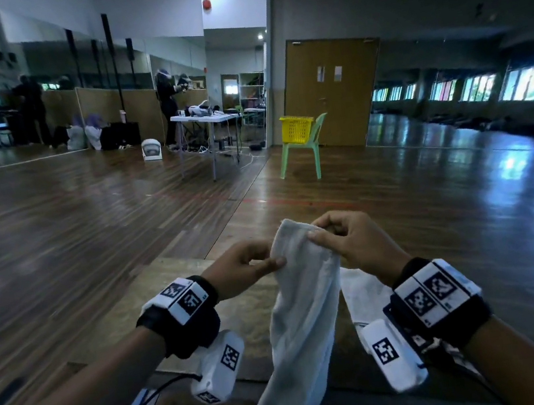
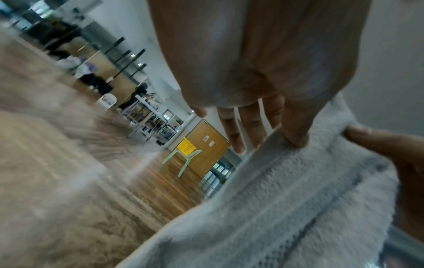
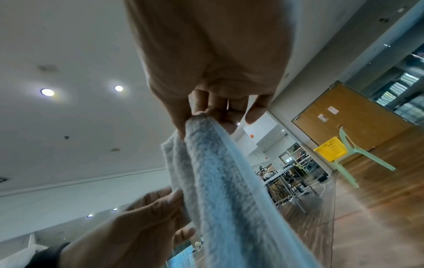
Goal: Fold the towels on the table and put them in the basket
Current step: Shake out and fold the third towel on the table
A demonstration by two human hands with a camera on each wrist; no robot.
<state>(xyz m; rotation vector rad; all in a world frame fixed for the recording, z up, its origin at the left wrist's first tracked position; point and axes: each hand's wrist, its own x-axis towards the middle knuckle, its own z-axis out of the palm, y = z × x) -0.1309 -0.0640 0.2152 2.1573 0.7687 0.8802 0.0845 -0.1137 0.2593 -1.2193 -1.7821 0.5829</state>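
**Both hands hold one white towel up by its top edge**

The person stands at a wooden table (image 1: 206, 315) and has a white towel (image 1: 305, 318) lifted off it, hanging long and narrow from the two hands down past the near table edge at 6 o'clock. The right hand (image 1: 351, 241) grips the top of the towel at about 1 o'clock from the towel's middle; in the right wrist view its fingers (image 3: 201, 103) are curled and pressed together with the thumb, pinching the bunched corner of the cloth. The left hand (image 1: 244, 268) is just beside it at 11 o'clock, thumb and forefinger closed on the towel's left edge. From the left wrist view the thumb (image 2: 296, 130) presses on the hem band while the other fingers (image 2: 231, 130) reach out fairly straight past the cloth, slightly apart from one another.

A second white towel (image 1: 365, 291) lies flat on the table under the right wrist, at 3 o'clock from the hanging one, partly hidden by the wrist camera.

The yellow basket (image 1: 296, 128) sits on the seat of a pale green plastic chair (image 1: 306, 151) well apart from the table, across the wooden floor at 12 o'clock, in front of a brown double door (image 1: 335, 88). Farther off at 11 o'clock a white folding table (image 1: 201, 118) carries gear, with another person (image 1: 169, 102) standing at it.
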